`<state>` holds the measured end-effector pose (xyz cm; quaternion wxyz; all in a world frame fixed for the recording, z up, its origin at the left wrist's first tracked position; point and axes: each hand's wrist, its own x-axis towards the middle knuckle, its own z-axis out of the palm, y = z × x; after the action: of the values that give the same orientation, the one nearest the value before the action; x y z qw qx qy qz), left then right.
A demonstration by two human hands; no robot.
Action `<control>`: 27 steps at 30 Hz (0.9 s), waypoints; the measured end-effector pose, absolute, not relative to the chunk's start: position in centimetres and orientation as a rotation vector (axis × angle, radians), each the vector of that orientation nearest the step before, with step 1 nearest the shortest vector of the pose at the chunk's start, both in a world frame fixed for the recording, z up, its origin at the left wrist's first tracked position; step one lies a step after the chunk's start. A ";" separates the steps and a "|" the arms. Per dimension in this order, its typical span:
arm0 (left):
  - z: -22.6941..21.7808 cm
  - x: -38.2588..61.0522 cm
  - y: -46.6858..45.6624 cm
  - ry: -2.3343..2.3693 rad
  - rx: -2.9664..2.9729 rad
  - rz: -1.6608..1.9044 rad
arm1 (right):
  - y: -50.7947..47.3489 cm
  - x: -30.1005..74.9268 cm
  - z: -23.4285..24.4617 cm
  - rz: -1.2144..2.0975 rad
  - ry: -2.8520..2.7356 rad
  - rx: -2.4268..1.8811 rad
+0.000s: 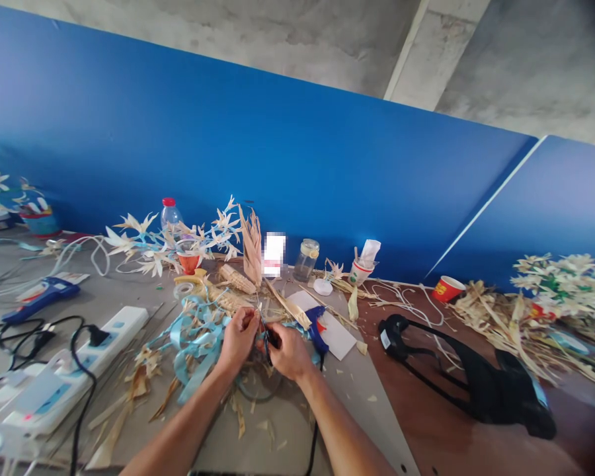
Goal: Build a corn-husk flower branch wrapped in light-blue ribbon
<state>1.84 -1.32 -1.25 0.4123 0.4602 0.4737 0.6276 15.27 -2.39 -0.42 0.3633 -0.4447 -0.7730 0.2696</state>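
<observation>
My left hand (238, 338) is closed in a pinch on a thin piece of dried corn husk (258, 316) at the middle of the table. My right hand (288, 352) is closed round the dark handles of small scissors (269, 340), whose blades point up at the husk between my hands. Pale blue ribbon (196, 337) lies in loops just left of my left hand. A blue glue gun (317, 328) rests on a white sheet right behind my right hand. A taller husk leaf (252, 248) stands upright behind my hands.
White power strips (69, 370) with black cables lie at the left, and another blue glue gun (42, 296) farther back. Husk flowers (173, 241), a plastic bottle (171, 217), a jar (306, 259) and paper cups (447, 288) line the blue wall. A black strap bag (480, 380) lies at the right.
</observation>
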 end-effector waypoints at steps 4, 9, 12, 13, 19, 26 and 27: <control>-1.4 1.8 -1.4 1.201 1.180 1.576 | -2.4 15.1 -0.5 0.755 -1.965 -1.157; -1.9 1.7 -1.4 1.196 1.216 1.533 | -2.2 15.0 -0.8 0.847 -1.912 -1.143; -1.9 1.6 -1.3 1.193 1.252 1.539 | -2.2 15.0 -0.8 0.895 -1.892 -1.146; -1.8 1.6 -1.3 1.203 1.267 1.558 | -2.2 14.9 -0.8 0.913 -1.883 -1.146; -1.2 1.6 -1.4 1.242 1.268 1.606 | -2.1 15.0 -0.7 0.994 -1.837 -1.144; -1.6 1.6 -1.1 1.186 1.105 1.579 | -2.0 15.1 -0.7 1.032 -1.784 -1.109; -1.6 1.6 -1.0 1.174 1.066 1.570 | -1.9 15.1 -0.7 1.039 -1.773 -1.113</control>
<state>1.56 -1.03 -1.58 0.4397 0.4289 0.4725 0.6320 15.14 -1.94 -0.67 0.3916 -0.4382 -0.6981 0.4091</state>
